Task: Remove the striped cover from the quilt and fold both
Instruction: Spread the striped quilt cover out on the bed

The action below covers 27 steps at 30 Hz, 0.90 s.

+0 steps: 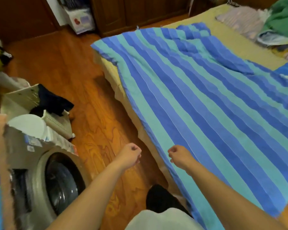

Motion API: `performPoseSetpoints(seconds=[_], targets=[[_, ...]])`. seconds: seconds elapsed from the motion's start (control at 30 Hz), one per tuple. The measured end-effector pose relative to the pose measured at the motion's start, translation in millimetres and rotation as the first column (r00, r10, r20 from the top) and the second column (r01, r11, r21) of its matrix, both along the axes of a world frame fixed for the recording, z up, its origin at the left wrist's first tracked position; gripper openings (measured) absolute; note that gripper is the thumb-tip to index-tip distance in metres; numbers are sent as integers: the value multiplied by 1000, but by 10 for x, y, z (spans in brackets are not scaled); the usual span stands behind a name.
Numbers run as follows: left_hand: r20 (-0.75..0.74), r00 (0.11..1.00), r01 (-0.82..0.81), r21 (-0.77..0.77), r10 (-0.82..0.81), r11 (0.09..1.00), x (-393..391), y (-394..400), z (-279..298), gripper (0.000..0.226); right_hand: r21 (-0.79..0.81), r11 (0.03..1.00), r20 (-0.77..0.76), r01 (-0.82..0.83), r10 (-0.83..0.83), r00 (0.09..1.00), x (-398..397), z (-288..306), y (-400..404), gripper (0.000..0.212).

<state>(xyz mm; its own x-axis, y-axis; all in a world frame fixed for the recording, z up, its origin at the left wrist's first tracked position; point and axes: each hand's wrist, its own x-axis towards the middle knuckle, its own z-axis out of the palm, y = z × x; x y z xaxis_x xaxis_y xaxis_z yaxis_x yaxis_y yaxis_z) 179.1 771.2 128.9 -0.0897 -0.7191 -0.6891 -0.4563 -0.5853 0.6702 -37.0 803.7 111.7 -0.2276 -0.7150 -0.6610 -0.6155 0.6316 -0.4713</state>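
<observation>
The blue and teal striped cover [206, 113] lies spread along the left side of the bed, flat near me and bunched at its far end. I cannot tell whether the quilt is inside it. My right hand [179, 156] hovers over the cover's near left edge, fingers curled, with no fabric visibly lifted in it. My left hand [130, 155] is beside it over the wooden floor, fingers curled around nothing.
The bed's tan sheet [239, 44] carries a green and pale heap of bedding [279, 22] at the far right. A washing machine [56, 183] and a white basket with dark clothes [45, 103] stand at the left. Wooden floor [83, 80] runs between them and the bed.
</observation>
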Motion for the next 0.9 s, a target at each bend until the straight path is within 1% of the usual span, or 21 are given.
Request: performPoseSetpoints(seconds=[0.07, 0.13, 0.2, 0.23, 0.3, 0.37, 0.43, 0.47, 0.5, 0.57, 0.67, 0.7, 0.77, 0.83, 0.87, 0.9], targets=[[2, 1000, 8, 46, -8, 999, 82, -335, -85, 15, 71, 997, -2, -18, 18, 1000, 101, -214, -278, 25], [19, 1000, 6, 75, -8, 997, 261, -757, -129, 13, 102, 994, -20, -39, 41, 999, 192, -404, -733, 25], [101, 994, -40, 99, 30, 994, 547, -1195, -79, 13, 132, 988, -11, -79, 81, 997, 312, -507, -1264, 20], [139, 988, -79, 101, 64, 992, 717, -1409, -20, 15, 139, 985, 6, -103, 103, 995, 395, -497, -1547, 18], [166, 972, -179, 80, 164, 981, 1088, -1838, 108, 19, 120, 979, 48, -163, 158, 986, 575, -429, -2156, 17], [159, 946, -294, 45, 284, 955, 1462, -2261, 234, 18, 88, 969, 61, -233, 228, 972, 762, -282, -2827, 15], [116, 904, -417, 28, 411, 909, 1777, -2634, 297, 17, 29, 961, 59, -276, 274, 960, 970, -167, -3493, 10], [89, 881, -468, 35, 464, 883, 1904, -2805, 294, 16, -6, 961, 54, -275, 275, 960, 1092, -142, -3805, 15], [65, 862, -506, 50, 503, 861, 2019, -2988, 261, 15, -40, 963, 35, -266, 267, 963, 1212, -142, -4109, 25], [40, 845, -535, 91, 534, 840, 2221, -3419, 144, 15, -87, 963, -13, -256, 256, 967, 1464, -226, -4700, 37], [-13, 849, -520, 157, 529, 839, 2539, -4305, -173, 17, -50, 968, -14, -246, 245, 969, 1879, -495, -5524, 45], [-33, 861, -494, 178, 507, 851, 2654, -4647, -286, 18, -27, 973, -20, -231, 230, 973, 1999, -597, -5759, 48], [-26, 903, -414, 215, 429, 885, 2901, -5350, -453, 19, -22, 992, -47, -128, 127, 991, 2188, -751, -6144, 53], [18, 938, -340, 253, 347, 906, 3138, -5968, -484, 20, 25, 1000, -92, -12, 14, 996, 2278, -844, -6411, 50], [36, 955, -294, 264, 295, 919, 3245, -6274, -447, 21, 87, 993, -89, 84, -77, 993, 2307, -857, -6504, 44], [59, 970, -243, 272, 236, 931, 3323, -6596, -391, 21, 163, 963, -53, 213, -207, 977, 2342, -869, -6586, 39]])
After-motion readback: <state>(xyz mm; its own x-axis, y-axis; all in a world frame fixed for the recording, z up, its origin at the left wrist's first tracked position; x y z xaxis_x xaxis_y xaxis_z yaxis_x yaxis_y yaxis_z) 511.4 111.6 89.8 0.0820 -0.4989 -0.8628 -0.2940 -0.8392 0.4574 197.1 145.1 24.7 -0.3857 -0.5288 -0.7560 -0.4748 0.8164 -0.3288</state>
